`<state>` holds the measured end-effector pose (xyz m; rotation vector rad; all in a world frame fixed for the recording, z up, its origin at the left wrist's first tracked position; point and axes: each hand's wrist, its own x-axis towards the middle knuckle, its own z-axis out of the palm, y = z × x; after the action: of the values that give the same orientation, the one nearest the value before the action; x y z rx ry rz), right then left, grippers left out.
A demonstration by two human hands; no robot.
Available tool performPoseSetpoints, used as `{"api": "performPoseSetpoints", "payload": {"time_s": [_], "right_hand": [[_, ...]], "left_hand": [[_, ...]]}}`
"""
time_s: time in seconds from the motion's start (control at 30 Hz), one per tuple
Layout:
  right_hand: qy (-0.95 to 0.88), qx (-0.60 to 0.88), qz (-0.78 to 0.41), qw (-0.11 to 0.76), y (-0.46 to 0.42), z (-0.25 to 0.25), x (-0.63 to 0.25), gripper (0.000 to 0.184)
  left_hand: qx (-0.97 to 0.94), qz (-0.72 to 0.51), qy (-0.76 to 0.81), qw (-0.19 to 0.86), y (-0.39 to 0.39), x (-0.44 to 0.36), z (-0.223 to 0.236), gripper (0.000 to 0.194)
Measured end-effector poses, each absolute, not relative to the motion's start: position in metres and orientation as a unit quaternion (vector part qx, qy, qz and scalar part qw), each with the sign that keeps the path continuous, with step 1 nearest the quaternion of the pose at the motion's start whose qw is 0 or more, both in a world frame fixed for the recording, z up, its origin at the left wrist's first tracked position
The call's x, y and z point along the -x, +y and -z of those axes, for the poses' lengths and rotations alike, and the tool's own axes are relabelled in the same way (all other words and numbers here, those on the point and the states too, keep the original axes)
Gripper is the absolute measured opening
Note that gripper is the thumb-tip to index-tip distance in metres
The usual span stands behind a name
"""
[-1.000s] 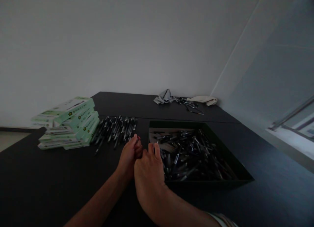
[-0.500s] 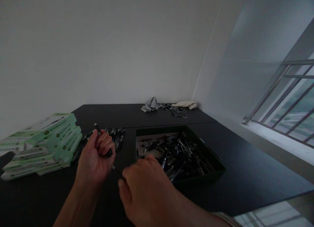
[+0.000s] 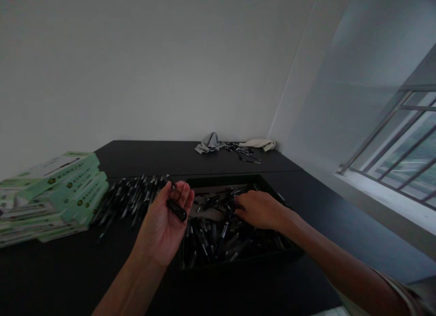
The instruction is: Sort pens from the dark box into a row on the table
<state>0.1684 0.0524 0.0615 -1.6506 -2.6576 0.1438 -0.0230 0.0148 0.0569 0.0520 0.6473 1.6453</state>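
Observation:
My left hand (image 3: 166,227) is palm up at the tray's left edge, its fingers curled round a black pen (image 3: 176,210) whose dark end sticks out over the palm. My right hand (image 3: 260,209) reaches down into a dark tray (image 3: 282,252). Its fingers bend together among the loose black pens (image 3: 204,243) heaped there, and what the fingertips grip is hidden. Left of the tray, many more black pens (image 3: 132,200) lie in a row on the black table.
Green and white boxes (image 3: 68,193) are stacked at the far left. At the back of the table (image 3: 150,157) lie a grey cloth (image 3: 209,143), a pale cloth (image 3: 259,144) and a few scattered pens (image 3: 238,148). A barred window (image 3: 402,138) is at the right.
My right hand has moved from beside my left hand, right and away, into the tray. My left hand has shifted right and its fingers have loosened somewhat, still holding a pen.

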Motion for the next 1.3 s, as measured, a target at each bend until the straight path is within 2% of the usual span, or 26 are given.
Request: {"api": "performPoseSetpoints", "payload": {"time_s": [0.1, 0.2, 0.27, 0.33, 0.47, 0.57, 0.77, 0.93, 1.13, 1.3], "right_hand": [[-0.869, 0.485, -0.061, 0.076, 0.043, -0.077, -0.159, 0.021], [-0.895, 0.343, -0.168, 0.232, 0.029, -0.094, -0.146, 0.032], [-0.892, 0.283, -0.195, 0.294, 0.022, -0.098, -0.138, 0.039], [-0.897, 0.279, -0.166, 0.300, 0.018, -0.096, -0.131, 0.041], [-0.905, 0.293, -0.114, 0.287, 0.020, -0.086, -0.124, 0.023], [-0.889, 0.323, -0.078, 0.314, 0.023, -0.080, -0.120, 0.014], [-0.873, 0.360, 0.012, 0.330, 0.023, -0.071, -0.114, 0.012], [-0.850, 0.384, 0.061, 0.356, 0.023, -0.064, -0.114, 0.011], [-0.821, 0.389, 0.038, 0.417, 0.027, -0.064, -0.114, 0.013], [-0.792, 0.407, 0.003, 0.456, 0.036, -0.073, -0.117, 0.011]], "left_hand": [[-0.032, -0.701, 0.312, 0.641, 0.014, 0.012, -0.060, 0.035], [-0.065, -0.684, 0.316, 0.655, 0.010, 0.002, -0.062, 0.036], [-0.090, -0.670, 0.313, 0.667, 0.006, -0.002, -0.063, 0.037], [-0.109, -0.658, 0.315, 0.675, 0.003, -0.004, -0.063, 0.038], [-0.127, -0.645, 0.324, 0.680, -0.002, -0.005, -0.062, 0.035], [-0.135, -0.640, 0.327, 0.682, -0.004, -0.008, -0.062, 0.032], [-0.166, -0.639, 0.345, 0.667, -0.005, -0.013, -0.056, 0.030], [-0.216, -0.653, 0.361, 0.630, -0.001, -0.013, -0.052, 0.013], [-0.309, -0.683, 0.372, 0.548, 0.010, -0.014, -0.050, 0.005], [-0.387, -0.667, 0.383, 0.508, 0.022, -0.015, -0.045, 0.008]]}}
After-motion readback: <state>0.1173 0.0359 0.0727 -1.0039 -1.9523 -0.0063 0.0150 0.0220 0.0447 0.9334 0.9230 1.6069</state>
